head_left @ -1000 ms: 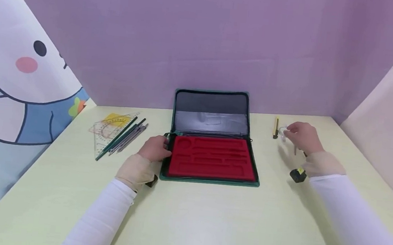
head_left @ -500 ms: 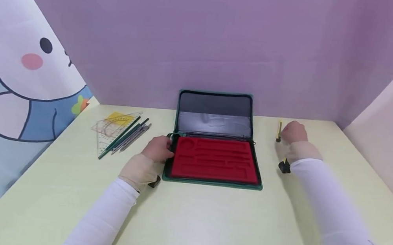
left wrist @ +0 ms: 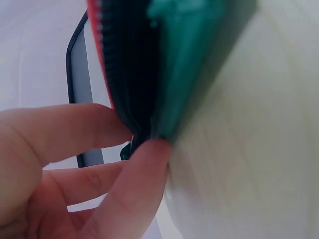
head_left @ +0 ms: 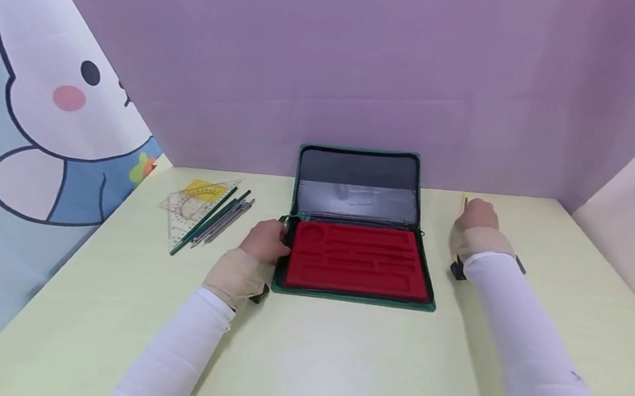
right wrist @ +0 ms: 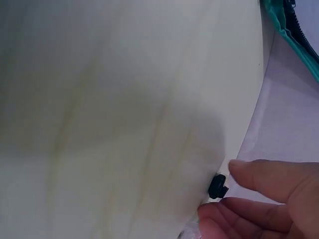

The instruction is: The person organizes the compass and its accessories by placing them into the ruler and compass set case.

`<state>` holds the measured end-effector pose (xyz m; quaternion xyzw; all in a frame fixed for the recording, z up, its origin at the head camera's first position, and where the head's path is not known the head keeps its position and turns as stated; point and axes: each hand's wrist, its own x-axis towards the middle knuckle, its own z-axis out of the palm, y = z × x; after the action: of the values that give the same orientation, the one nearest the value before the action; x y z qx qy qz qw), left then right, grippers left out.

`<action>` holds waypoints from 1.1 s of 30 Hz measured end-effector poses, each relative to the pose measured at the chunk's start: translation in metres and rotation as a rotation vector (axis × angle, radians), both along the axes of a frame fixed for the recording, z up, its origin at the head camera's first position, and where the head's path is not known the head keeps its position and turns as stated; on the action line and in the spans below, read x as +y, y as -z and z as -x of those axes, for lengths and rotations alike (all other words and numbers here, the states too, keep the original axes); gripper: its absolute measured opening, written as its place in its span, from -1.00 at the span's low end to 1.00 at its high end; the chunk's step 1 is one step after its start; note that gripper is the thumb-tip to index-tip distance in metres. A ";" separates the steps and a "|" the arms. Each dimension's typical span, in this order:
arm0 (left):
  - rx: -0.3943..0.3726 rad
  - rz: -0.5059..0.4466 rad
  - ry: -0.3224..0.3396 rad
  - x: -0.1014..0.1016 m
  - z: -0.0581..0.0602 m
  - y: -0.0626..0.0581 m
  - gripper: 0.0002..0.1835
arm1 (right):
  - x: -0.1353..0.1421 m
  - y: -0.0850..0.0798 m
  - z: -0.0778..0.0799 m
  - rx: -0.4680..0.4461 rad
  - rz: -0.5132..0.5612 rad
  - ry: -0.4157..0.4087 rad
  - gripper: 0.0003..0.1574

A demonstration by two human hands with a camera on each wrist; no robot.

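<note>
Two hands, one case, one slim yellow tool

My left hand pinches the left edge of the open case at frame centre, fingers clamped on its zipper rim to steady it on the table. My right hand, right of the lid, reaches the yellow tool; its fingers lie loosely apart around the dark tip, not yet gripping.

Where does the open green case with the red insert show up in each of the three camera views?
Head: the case lies open mid-table, and the left hand holds its left edge.
Left wrist: its green edge fills the upper middle, pinched between the fingers.
Right wrist: only a green corner shows at top right.
Shared landmark: the pale yellow table.
</note>
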<state>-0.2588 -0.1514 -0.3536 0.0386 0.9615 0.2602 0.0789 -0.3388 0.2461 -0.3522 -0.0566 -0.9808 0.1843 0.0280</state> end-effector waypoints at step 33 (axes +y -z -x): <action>0.001 0.031 0.017 0.001 -0.002 -0.004 -0.64 | 0.027 -0.004 -0.007 0.011 0.103 -0.190 -0.63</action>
<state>-0.2570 -0.1501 -0.3492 0.0456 0.9651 0.2448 0.0811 -0.3319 0.2727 -0.3481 0.0363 -0.9708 0.2366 0.0126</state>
